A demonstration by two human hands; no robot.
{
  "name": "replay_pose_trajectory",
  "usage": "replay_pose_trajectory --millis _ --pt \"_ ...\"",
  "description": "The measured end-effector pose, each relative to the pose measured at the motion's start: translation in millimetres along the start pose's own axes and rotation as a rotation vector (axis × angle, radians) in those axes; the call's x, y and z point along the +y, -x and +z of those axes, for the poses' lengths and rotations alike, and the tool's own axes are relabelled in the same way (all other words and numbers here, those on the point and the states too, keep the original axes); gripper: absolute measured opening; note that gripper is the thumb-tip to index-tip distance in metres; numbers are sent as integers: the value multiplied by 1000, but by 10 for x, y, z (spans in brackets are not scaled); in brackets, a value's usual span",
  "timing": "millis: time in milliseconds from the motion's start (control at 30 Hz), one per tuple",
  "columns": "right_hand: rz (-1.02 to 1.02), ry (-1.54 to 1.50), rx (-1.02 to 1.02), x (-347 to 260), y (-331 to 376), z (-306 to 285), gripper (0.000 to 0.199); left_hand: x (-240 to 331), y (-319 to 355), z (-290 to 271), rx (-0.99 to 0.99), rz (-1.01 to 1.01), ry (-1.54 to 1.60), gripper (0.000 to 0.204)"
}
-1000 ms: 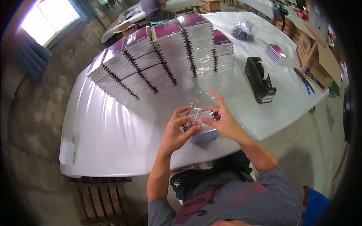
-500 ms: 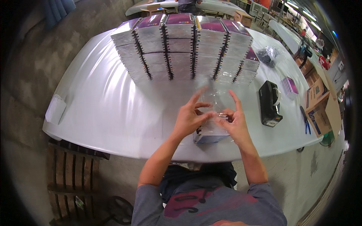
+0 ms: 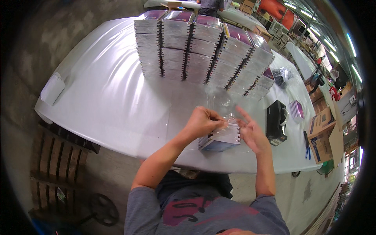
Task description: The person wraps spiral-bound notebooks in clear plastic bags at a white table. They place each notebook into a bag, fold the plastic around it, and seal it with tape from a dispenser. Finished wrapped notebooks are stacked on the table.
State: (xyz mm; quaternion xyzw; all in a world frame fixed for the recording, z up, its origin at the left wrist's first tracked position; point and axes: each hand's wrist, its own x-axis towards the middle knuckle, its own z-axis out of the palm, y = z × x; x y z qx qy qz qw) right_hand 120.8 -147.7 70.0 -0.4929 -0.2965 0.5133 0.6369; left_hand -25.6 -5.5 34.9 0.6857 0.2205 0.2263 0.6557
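Note:
A small stack of spiral-bound notebooks stands near the table's front edge, a pale cover on top and dark binding rings along its sides. Crinkled clear plastic film rises from its far end. My left hand is closed in a pinch on the film above the stack's left side. Beside the stack's right edge, my right hand has its fingers apart, the forefinger stretched forward and a little blurred. Whether its thumb touches the film is unclear.
Tall rows of wrapped notebooks stand at the back. To the right are a black tape dispenser, a small purple-and-white pack, blue-handled scissors and an open cardboard box. Bunched clear plastic lies beyond.
My left fingers have closed into a tighter pinch on the film. My right hand has drawn away to the right, uncovering more of the stack's top. The view has tilted.

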Motion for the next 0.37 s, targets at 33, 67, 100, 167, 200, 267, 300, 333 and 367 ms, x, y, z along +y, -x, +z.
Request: replay_pose_trajectory --millis 33,67,100,167,200,267,300,333,367 --pt "-21 148 -35 96 14 -64 74 -15 -4 29 9 6 -11 23" --pt "-42 297 -72 156 15 -104 69 -21 -5 48 19 12 -21 23" --pt "-3 339 -43 183 -8 -123 62 -17 -5 57 28 22 -73 23" --pt "78 415 12 217 -85 -67 48 50 11 47 47 36 -182 23" --pt "67 420 19 230 -124 -124 43 52 5 59 57 46 -217 24" --pt "46 434 24 223 -208 -227 33 66 -6 68 90 66 -284 27" --pt "56 455 31 212 -221 -233 34 39 -31 40 4 67 -162 34" --pt "64 472 31 195 -242 -215 36 -34 -78 -32 -75 67 -45 43" --pt "72 488 32 168 -255 -183 37 -135 -145 -133 -156 68 72 52"
